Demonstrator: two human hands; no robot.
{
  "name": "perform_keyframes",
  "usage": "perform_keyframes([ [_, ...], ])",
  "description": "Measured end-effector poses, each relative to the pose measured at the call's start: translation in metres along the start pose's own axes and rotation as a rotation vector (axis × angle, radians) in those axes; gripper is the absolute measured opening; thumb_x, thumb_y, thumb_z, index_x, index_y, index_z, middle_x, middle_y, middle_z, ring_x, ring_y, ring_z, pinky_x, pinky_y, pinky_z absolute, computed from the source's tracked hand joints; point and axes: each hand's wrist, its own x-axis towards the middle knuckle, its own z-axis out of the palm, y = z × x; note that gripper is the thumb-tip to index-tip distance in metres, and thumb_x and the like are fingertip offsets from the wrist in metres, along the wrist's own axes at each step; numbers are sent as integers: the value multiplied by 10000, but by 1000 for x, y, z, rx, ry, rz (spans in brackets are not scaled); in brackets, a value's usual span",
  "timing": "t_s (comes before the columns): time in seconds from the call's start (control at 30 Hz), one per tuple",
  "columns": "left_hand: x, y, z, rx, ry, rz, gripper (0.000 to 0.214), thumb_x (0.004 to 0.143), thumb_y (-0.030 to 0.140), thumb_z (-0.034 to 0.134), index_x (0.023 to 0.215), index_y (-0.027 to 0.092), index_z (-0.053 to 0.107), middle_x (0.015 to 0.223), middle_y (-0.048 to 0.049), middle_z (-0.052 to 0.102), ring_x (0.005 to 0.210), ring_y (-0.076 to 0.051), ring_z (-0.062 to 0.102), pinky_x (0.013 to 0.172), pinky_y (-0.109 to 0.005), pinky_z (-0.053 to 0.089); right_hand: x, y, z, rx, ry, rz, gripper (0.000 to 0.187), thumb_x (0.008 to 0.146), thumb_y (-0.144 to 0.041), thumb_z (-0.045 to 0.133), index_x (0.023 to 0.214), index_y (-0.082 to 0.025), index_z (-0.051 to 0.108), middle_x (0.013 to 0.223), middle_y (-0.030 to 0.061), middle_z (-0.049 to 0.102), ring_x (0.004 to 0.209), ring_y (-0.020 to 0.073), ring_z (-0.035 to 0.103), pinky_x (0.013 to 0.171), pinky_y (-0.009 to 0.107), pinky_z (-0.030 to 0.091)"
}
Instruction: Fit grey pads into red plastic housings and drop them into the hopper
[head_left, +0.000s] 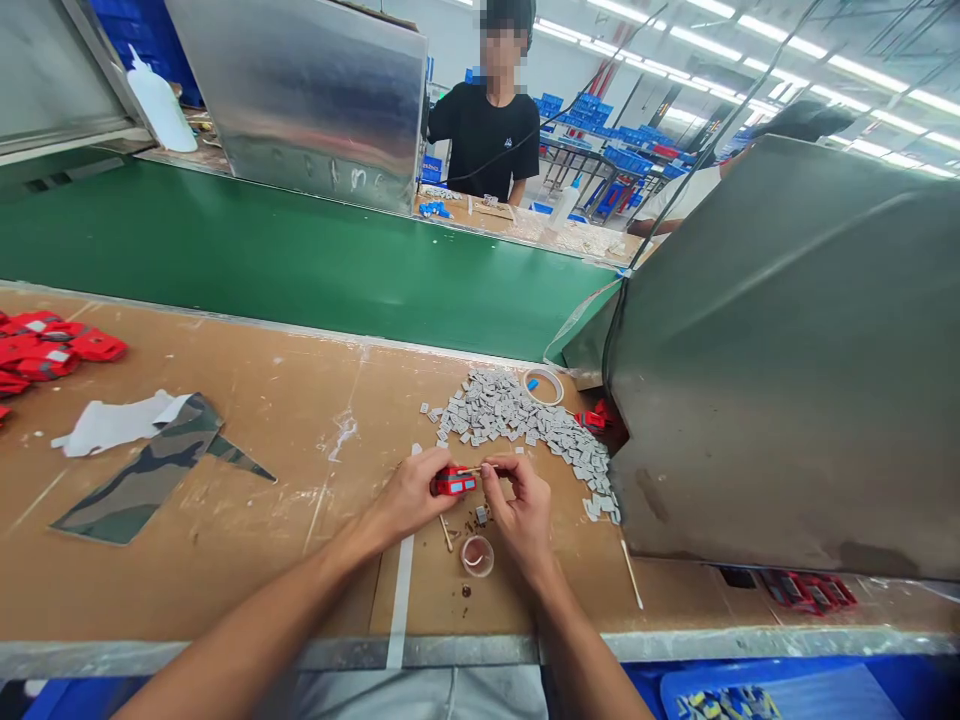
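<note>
My left hand (412, 495) is closed on a small red plastic part (454, 483) with grey patches, held just above the brown worktable (300, 470). My right hand (521, 505) pinches a thin wooden stick (472, 470) whose tip touches the red part. A pile of several small grey pieces (517, 420) lies just beyond my hands. A small round cup (477, 555) with a pale rim sits on the table under my right wrist.
A green conveyor belt (300, 255) runs behind the table. A large metal housing (787, 370) stands at right. Red parts (45, 350) lie far left, a camouflage scrap (150, 470) and white paper (112, 420) nearby. A tape roll (544, 385) is there. A person in black (487, 130) stands opposite.
</note>
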Motion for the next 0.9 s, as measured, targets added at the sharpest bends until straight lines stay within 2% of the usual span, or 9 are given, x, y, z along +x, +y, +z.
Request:
perform_keyframes([
  [0.17,0,-1,1,-7,-3,1,147,778,132,622,723,186,497,688,51,471,625,-113,436,590,-226,322,-1,1,1,22,-14,-38,81,932,-268,592,891,-210,632,836,37,718,764,175,680,708,292,555],
  [0.47,1,-2,1,23,-10,10,162,778,159,604,694,191,470,680,45,465,624,-117,422,591,-233,309,-1,0,0,36,-50,-8,81,932,-274,581,895,-216,624,841,50,717,772,184,675,717,310,548],
  [0.77,0,-1,-1,20,-16,-3,137,801,169,626,723,185,514,694,42,495,632,-121,451,604,-234,332,2,0,0,63,-49,1,98,938,-278,578,886,-211,627,827,42,709,764,175,672,708,293,539],
  [0.9,0,1,-3,43,-23,-22,102,818,203,645,762,180,563,717,32,544,650,-129,490,611,-238,352,0,-6,-13,137,31,51,144,931,-324,603,870,-199,642,814,50,703,761,177,665,707,295,541],
])
